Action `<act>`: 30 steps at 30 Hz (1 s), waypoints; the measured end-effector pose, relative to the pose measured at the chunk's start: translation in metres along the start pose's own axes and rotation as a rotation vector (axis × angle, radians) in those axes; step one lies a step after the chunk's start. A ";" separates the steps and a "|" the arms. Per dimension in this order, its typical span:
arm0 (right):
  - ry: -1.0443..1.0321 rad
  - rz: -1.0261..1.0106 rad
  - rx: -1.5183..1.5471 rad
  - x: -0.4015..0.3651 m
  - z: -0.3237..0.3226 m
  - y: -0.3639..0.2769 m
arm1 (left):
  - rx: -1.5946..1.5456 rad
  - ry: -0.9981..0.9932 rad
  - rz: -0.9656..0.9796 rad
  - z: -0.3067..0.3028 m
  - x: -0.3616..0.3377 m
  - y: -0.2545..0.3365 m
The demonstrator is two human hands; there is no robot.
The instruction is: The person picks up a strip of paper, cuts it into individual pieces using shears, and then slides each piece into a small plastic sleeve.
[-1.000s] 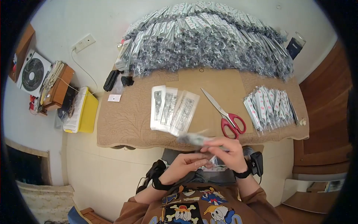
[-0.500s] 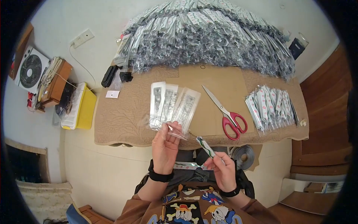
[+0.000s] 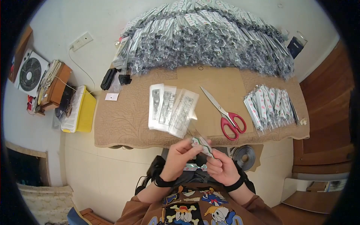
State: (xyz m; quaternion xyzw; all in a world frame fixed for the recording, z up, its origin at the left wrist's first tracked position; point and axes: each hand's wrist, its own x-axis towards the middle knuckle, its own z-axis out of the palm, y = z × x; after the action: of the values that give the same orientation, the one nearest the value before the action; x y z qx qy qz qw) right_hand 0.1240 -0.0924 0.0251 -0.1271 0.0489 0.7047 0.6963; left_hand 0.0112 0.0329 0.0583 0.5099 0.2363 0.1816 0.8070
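Observation:
Between both hands is a small folded strip [image 3: 203, 146], white with green waves and red marks. My left hand [image 3: 179, 157] pinches its left end, with a bit of clear film showing above the fingers. My right hand [image 3: 224, 167] is closed on its lower right end. Another patterned strip [image 3: 192, 167] lies across the lap below the hands. Beyond my left hand, clear printed bags [image 3: 165, 107] lie fanned on the table. Open-bladed scissors [image 3: 226, 116] with red handles rest to their right, on brown cardboard [image 3: 210, 78].
A large heap of wrapped strips [image 3: 210, 37] fills the table's back. A smaller pile [image 3: 270, 107] lies at right. Black items [image 3: 109, 78] and a small white card [image 3: 111, 96] are at left. A grey roll [image 3: 244, 157] sits below the table edge.
My left hand has moved down and right, away from the bags, and now grips the strip too. My right hand stays on the strip, whose upper end has moved slightly left.

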 end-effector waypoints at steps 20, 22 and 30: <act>0.283 -0.456 -0.404 -0.001 0.019 0.018 | -0.315 0.047 0.127 0.026 0.002 -0.043; 0.364 -0.673 -0.792 0.000 0.020 0.017 | -0.427 0.074 0.096 0.025 0.002 -0.028; -0.133 -1.205 -2.031 -0.005 0.010 -0.011 | -0.452 0.015 -0.165 0.003 0.004 -0.021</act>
State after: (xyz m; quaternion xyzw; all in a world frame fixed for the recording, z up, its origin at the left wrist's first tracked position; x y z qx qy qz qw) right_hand 0.1334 -0.0942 0.0375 -0.5878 -0.6379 -0.0162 0.4972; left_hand 0.0169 0.0240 0.0398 0.2937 0.2366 0.1673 0.9109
